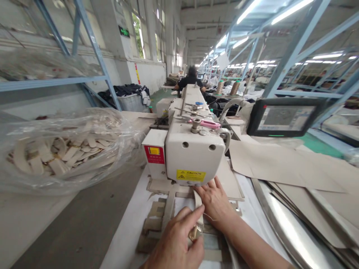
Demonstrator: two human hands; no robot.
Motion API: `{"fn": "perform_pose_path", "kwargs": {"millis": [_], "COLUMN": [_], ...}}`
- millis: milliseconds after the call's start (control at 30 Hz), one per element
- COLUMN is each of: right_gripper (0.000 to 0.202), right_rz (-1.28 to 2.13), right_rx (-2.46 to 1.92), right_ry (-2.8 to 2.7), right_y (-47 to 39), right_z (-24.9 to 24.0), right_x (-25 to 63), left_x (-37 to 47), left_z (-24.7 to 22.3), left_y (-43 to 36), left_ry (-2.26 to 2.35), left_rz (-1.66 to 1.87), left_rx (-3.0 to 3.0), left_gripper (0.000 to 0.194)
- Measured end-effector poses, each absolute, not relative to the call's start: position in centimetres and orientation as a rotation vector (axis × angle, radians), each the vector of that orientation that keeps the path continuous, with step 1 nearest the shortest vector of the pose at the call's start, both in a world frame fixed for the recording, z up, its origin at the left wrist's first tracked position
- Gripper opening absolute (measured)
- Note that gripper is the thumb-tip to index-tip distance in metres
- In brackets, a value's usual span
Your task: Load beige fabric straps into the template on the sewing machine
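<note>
At the middle, a large cream-white metal sewing machine with a long boxy arm (195,153). To its left, a big clear plastic bag (127,144) heaped with beige strap pieces and glints of gold. To the right, a black-framed rectangular display screen (287,118), with markings too small to read. Below the machine's head, the bare left hand (176,239), curled, with thumb and forefinger closed about a narrow beige strap of fabric or leather-like material (198,200), near its shiny gold-coloured metal fitting (193,234). Just beyond, the bare right hand (214,203), laid nearly flat with fingers stretched forward under the head and thumb right by the strap; cannot tell of any grip there, nor make out all the fingertips. Note the strap, running from the left hand up toward the head's underside. Likely to handle as light, bendy yet firm enough to keep a curve, hardly fragile, probably slicker and slightly heavier at the metal. Best pinched on the flat band beside the fitting and pressed flat farther along. On the machine, first a red plate with a yellow block (155,160), in pale lettering too blurred to read; then a yellow rectangular sticker (191,175), marked "CAUTION" in dark capitals beside a warning triangle.
</note>
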State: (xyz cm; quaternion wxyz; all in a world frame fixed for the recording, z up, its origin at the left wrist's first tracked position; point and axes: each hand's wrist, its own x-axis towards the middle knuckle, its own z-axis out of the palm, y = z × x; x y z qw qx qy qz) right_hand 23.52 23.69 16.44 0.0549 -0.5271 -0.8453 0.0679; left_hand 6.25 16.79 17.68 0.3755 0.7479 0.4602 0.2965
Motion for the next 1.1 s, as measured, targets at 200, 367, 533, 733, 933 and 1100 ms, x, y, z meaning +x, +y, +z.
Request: {"fn": "perform_pose_path", "kwargs": {"millis": [200, 367, 533, 733, 933, 1100], "right_gripper": [0.036, 0.027, 0.032, 0.032, 0.033, 0.035], "right_rz": [0.155, 0.087, -0.047, -0.073, -0.108, -0.107], "right_rx": [-1.524, -1.471, -1.480, -1.533, -1.552, -1.594], "right_ry": [-2.500, -2.456, -2.451, -2.460, -2.496, -2.510], "right_y": [23.7, 23.6, 23.3, 22.5, 22.2, 22.1], "right_z": [15.8, 15.2, 15.3, 15.0, 15.1, 15.3], "right_x": [23.8, 24.3, 24.3, 24.1, 24.1, 23.6], "left_x": [6.6, 6.3, 5.7, 4.6, 3.2, 2.7], "left_z": [17.8, 18.6, 18.7, 18.3, 17.7, 17.7], "left_y": [16.3, 16.1, 16.0, 15.6, 15.3, 15.2], "left_ry": [1.187, 1.215, 1.230, 1.205, 1.231, 1.240], "left_rz": [0.633, 0.569, 0.509, 0.436, 0.264, 0.256], "left_rx": [1.972, 1.976, 1.962, 1.949, 1.986, 1.976], "left_gripper": [0.072, 0.067, 0.066, 0.071, 0.074, 0.070]}}
